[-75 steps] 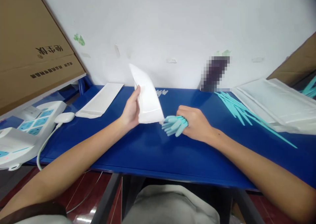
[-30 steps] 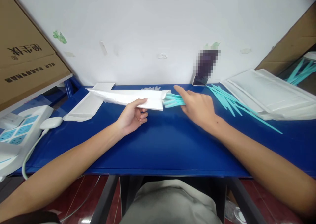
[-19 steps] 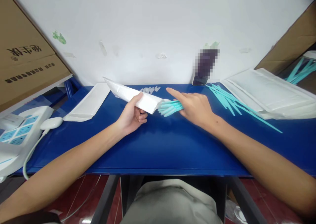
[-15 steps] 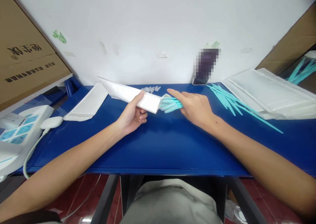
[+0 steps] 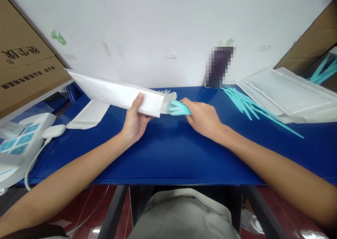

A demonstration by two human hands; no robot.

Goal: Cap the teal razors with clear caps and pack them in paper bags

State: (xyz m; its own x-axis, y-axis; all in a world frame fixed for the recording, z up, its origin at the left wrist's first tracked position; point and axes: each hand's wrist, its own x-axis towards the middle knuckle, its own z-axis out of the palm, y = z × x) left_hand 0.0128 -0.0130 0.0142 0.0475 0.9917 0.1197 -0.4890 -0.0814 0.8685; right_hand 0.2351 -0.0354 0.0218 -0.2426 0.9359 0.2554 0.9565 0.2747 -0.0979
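Observation:
My left hand (image 5: 135, 121) is closed round a white padded envelope (image 5: 113, 93), thumb on top near its right end. The envelope slants up to the left above the desk, and its open mouth with a clear bubble lining (image 5: 166, 103) faces right. My right hand (image 5: 202, 117) is closed on a bundle of slim turquoise sticks (image 5: 179, 108). The sticks' rounded tips lie at the envelope mouth; whether any are inside I cannot tell. Another white padded envelope (image 5: 89, 115) lies on the desk, partly behind the held one.
Loose turquoise sticks (image 5: 246, 103) lie on the blue desk (image 5: 179, 151), right of my right hand. Beside them is a stack of white padded envelopes (image 5: 295, 91). A blurred phone (image 5: 219, 66) leans on the wall. A power strip (image 5: 28, 140) and cardboard box (image 5: 28, 56) stand left.
The held envelope has shifted left and a little up, and its mouth shows wider. My right hand and the stick bundle have moved slightly left, with the tips still by the mouth.

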